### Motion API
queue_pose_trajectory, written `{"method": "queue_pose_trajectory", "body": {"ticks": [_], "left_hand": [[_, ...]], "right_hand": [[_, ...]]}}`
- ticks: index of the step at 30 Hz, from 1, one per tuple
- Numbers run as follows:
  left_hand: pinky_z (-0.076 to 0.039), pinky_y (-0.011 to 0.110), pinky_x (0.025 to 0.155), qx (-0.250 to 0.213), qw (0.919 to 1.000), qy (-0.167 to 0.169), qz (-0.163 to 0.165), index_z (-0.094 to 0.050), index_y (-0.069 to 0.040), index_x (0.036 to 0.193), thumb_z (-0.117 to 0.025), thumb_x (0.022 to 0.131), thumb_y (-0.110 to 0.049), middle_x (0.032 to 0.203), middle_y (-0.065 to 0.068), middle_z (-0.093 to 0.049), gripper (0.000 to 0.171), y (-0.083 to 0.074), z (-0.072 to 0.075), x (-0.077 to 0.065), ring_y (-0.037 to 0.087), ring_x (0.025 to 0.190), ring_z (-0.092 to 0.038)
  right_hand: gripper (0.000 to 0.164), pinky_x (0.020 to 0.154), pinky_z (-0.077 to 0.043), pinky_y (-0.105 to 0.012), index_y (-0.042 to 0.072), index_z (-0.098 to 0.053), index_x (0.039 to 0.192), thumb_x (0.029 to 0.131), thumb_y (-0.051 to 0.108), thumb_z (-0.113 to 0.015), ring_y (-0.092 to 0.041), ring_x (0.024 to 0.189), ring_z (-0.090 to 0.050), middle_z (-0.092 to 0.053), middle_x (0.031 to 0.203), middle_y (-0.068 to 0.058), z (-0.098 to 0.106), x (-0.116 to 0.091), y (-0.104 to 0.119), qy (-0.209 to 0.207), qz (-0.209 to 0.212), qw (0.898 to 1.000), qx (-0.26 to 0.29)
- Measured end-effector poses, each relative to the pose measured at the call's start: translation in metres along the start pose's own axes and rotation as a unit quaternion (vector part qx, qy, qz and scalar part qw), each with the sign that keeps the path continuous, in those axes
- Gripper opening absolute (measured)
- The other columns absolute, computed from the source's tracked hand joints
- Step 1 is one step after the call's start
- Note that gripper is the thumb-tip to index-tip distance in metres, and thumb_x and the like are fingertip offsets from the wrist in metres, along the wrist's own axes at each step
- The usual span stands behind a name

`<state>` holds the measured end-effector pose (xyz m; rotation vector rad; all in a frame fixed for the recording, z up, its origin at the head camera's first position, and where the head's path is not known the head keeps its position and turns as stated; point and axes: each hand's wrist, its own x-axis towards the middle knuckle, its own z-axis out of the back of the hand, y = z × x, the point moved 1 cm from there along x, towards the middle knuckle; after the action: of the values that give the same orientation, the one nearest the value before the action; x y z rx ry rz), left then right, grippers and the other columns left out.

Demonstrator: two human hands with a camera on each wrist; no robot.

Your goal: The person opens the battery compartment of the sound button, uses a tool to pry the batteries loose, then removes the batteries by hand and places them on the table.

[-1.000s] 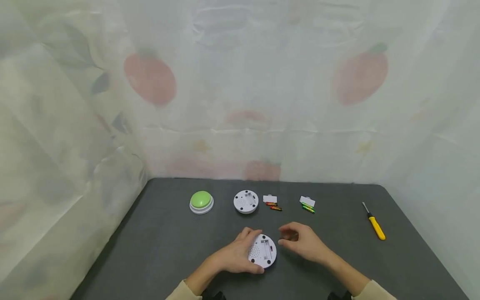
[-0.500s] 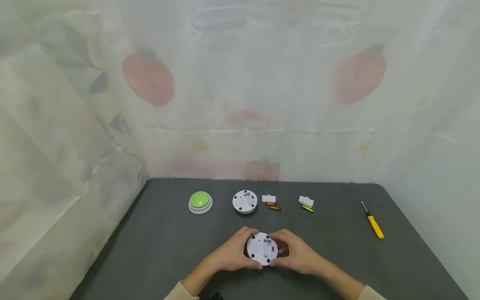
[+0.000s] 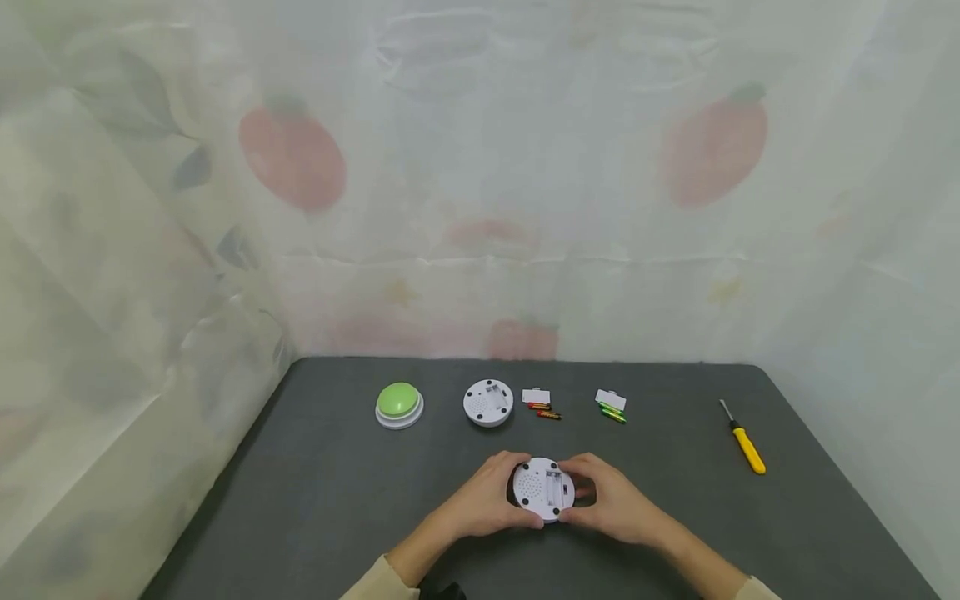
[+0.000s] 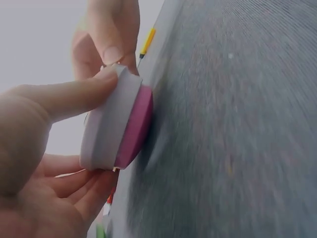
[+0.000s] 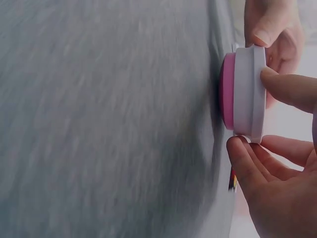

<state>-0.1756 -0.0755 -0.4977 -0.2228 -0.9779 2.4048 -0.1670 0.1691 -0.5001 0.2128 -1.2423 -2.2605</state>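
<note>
Both hands hold a round white push button (image 3: 534,500), turned upside down, its underside and uncovered battery slot facing up. Its pink dome (image 4: 134,131) faces the table in the left wrist view. The left hand (image 3: 491,498) grips the left side of the rim between thumb and fingers. On the opposite side the right hand (image 3: 617,504) pinches the rim the same way. Only a narrow gap, if any, separates the dome from the tabletop. Beyond it sits a second upturned white button (image 3: 480,407), also with its battery slot uncovered.
A green-domed button (image 3: 398,400) stands upright at the back left. Small white covers (image 3: 536,396) (image 3: 611,398) lie beside red-and-black batteries (image 3: 549,414) and green batteries (image 3: 613,415). At right rests a yellow-handled screwdriver (image 3: 747,450). A patterned curtain (image 3: 480,300) borders the dark table (image 3: 322,500).
The right hand, earlier apart from the button, has come in and taken hold of its right side. Both hands have then moved the button slightly right and away from the body.
</note>
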Motion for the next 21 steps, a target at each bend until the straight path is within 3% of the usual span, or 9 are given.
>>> {"method": "queue_pose_trajectory", "body": {"ticks": [14, 21], "left_hand": [[-0.041, 0.036, 0.106, -0.019, 0.9995, 0.013, -0.022, -0.048, -0.005, 0.147, -0.079, 0.086, -0.037, 0.140, 0.006, -0.052, 0.076, -0.018, -0.028, 0.041, 0.016, 0.124, -0.050], [-0.040, 0.035, 0.107, -0.020, 0.9996, 0.011, -0.013, -0.050, -0.006, 0.146, -0.081, 0.086, -0.035, 0.139, 0.006, -0.053, 0.073, -0.028, -0.041, 0.066, 0.016, 0.126, -0.050]], "right_hand": [[0.062, 0.090, -0.054, -0.032, -0.005, -0.055, 0.136, 0.087, 0.020, -0.082, -0.030, 0.113, -0.061, -0.055, 0.129, -0.017, 0.042, -0.021, -0.021, -0.039, -0.063, 0.997, 0.024], [0.067, 0.091, -0.054, -0.035, -0.006, -0.052, 0.138, 0.085, 0.022, -0.084, -0.032, 0.115, -0.058, -0.053, 0.130, -0.018, 0.056, -0.028, -0.029, -0.067, -0.082, 0.994, -0.005]]}}
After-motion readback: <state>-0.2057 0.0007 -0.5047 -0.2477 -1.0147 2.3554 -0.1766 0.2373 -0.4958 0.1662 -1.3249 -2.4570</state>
